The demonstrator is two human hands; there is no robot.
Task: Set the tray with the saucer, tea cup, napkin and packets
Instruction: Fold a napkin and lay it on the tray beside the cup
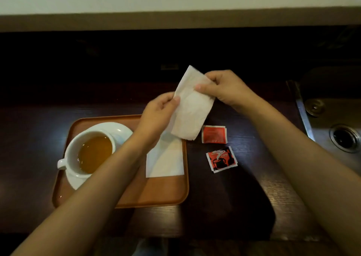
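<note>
An orange tray (156,193) lies on the dark wooden counter. On its left stands a white tea cup (91,154) full of amber tea, on a white saucer (119,130). A flat white napkin (166,160) lies on the tray's right side. Above the tray's far right corner, my left hand (158,113) and my right hand (224,88) both pinch a second folded white napkin (192,109), held in the air. Two red packets rest on the counter right of the tray: a plain one (214,134) and one with a cup picture (221,159).
A metal sink (336,122) with a drain sits at the right edge of the counter. A pale raised ledge (175,19) runs along the back. Dark counter surface stretches in front of the tray and packets.
</note>
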